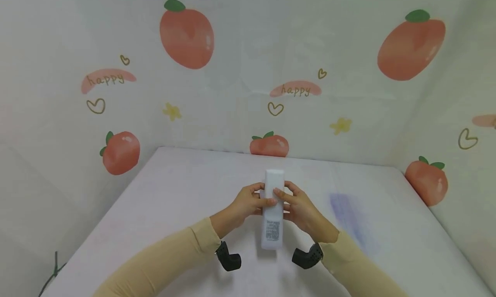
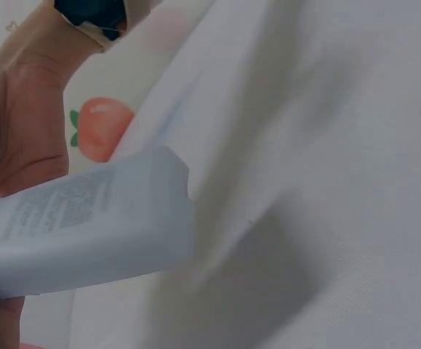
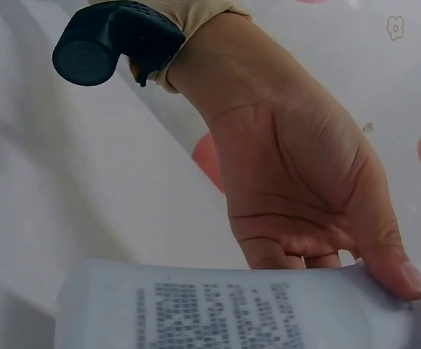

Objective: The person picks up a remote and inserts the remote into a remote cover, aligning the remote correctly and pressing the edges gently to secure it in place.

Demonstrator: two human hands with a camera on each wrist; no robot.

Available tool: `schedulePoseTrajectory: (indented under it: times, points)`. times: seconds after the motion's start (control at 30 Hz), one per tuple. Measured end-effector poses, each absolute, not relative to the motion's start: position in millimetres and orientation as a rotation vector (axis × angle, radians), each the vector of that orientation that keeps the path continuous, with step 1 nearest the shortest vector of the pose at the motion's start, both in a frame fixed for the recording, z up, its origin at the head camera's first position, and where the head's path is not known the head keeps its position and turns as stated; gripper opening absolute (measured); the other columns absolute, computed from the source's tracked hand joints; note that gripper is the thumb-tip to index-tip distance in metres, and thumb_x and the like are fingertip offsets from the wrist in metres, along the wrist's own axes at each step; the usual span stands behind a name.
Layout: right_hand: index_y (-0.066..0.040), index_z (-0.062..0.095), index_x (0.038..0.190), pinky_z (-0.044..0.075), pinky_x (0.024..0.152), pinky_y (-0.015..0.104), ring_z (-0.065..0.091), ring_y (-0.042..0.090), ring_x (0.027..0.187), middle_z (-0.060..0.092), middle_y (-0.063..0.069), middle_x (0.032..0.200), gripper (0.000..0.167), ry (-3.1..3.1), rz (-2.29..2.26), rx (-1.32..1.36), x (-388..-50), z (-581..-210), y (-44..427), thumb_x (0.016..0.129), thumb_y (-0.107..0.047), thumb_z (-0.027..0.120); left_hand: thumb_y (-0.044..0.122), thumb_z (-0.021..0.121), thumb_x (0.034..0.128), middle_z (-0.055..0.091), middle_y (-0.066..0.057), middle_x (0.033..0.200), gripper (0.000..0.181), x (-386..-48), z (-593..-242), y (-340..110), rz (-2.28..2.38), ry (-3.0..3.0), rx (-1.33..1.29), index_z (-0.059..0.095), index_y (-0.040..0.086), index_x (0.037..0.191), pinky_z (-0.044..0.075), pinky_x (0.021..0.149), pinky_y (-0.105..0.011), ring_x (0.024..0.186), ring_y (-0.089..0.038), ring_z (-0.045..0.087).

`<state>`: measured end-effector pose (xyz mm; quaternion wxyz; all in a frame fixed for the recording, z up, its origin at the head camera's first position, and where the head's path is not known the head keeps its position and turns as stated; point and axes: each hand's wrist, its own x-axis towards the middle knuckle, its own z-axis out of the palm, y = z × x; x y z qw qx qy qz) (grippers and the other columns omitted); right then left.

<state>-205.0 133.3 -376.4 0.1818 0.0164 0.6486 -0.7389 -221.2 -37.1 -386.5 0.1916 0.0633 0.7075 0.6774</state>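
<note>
A long white container point(image 1: 273, 228) with rounded edges and a block of small dark print is held up over the table, its long side running away from the body. My left hand point(image 1: 247, 202) grips its left side, thumb across the face and fingers at the side and behind. From the right, my right hand point(image 1: 304, 208) holds it in the same way, its thumb point(image 3: 392, 254) lying on the printed face. In the left wrist view the near end of the white container point(image 2: 152, 218) hangs free of the table, and part of the left hand point(image 2: 25, 131) shows.
A white cloth covers the table point(image 1: 201, 172), with a bluish-purple smudge point(image 1: 350, 219) on the right. Behind stands a pale curtain point(image 1: 232, 73) printed with red fruit and hearts. Black wrist cameras point(image 1: 308, 257) sit on both cuffs.
</note>
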Motion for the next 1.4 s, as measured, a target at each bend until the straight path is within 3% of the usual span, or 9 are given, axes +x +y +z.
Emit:
schedulePoseTrajectory:
  times: [0.1,0.33,0.5,0.73,0.97,1.2,1.4]
  points:
    - [-0.011,0.04,0.136,0.053,0.083,0.04,0.063,0.023,0.097,0.053,0.012,0.121,0.046,1.861,-2.081,0.076,-202.7,-380.9,133.6,0.097,-0.026,0.059,0.014,0.076,0.0837,0.071,-0.014,0.104,0.039,-217.0,-389.3,-37.9,1.877,1.998,0.208,0.058,0.005,0.117,0.057,0.082,-0.04,0.091,-0.019,0.067]
    - [-0.01,0.037,0.138,0.055,0.083,0.041,0.065,0.022,0.092,0.058,0.007,0.113,0.047,1.854,-2.128,0.108,-196.5,-387.4,139.5,0.098,-0.024,0.058,0.018,0.071,0.0892,0.066,-0.018,0.113,0.059,-219.1,-382.9,-49.9,1.786,2.029,0.331,0.042,0.016,0.141,0.057,0.082,-0.041,0.094,-0.025,0.069]
    - [-0.011,0.04,0.135,0.055,0.077,0.037,0.067,0.018,0.085,0.064,0.0,0.099,0.044,1.847,-2.171,0.11,-193.9,-386.4,145.0,0.097,-0.022,0.059,0.023,0.065,0.0939,0.065,-0.018,0.114,0.039,-231.1,-372.3,-58.5,1.775,2.146,0.31,0.055,0.008,0.129,0.059,0.078,-0.037,0.09,-0.027,0.068]
    - [-0.016,0.046,0.125,0.054,0.078,0.037,0.067,0.017,0.088,0.066,-0.002,0.099,0.032,1.791,-2.222,0.044,-193.2,-383.9,145.8,0.097,-0.019,0.059,0.02,0.067,0.0919,0.065,-0.01,0.092,0.024,-242.7,-366.8,-46.5,1.733,2.19,0.227,0.069,0.001,0.106,0.059,0.07,-0.03,0.075,-0.017,0.06]
    - [-0.012,0.044,0.129,0.053,0.08,0.035,0.065,0.016,0.09,0.064,-0.003,0.103,0.034,1.836,-2.212,-0.01,-194.7,-383.6,145.7,0.098,-0.015,0.057,0.011,0.061,0.0937,0.062,-0.004,0.077,0.025,-245.4,-366.9,-42.7,1.734,1.99,0.084,0.066,-0.009,0.108,0.057,0.066,-0.023,0.065,-0.012,0.058]
    - [-0.01,0.044,0.132,0.053,0.082,0.036,0.065,0.017,0.091,0.065,-0.003,0.104,0.038,1.837,-2.176,-0.058,-195.2,-383.2,145.5,0.097,-0.014,0.058,0.002,0.062,0.0906,0.058,-0.004,0.07,0.019,-248.9,-362.6,-45.8,1.699,1.924,0.039,0.066,-0.011,0.103,0.053,0.059,-0.018,0.06,-0.01,0.056]
    - [-0.006,0.038,0.137,0.054,0.084,0.037,0.063,0.017,0.095,0.063,-0.002,0.108,0.046,1.863,-2.15,-0.093,-195.9,-382.8,144.7,0.097,-0.014,0.059,0.0,0.063,0.0904,0.062,-0.006,0.074,0.018,-248.0,-361.7,-47.9,1.735,1.854,-0.05,0.065,-0.012,0.104,0.052,0.059,-0.018,0.062,-0.011,0.057]
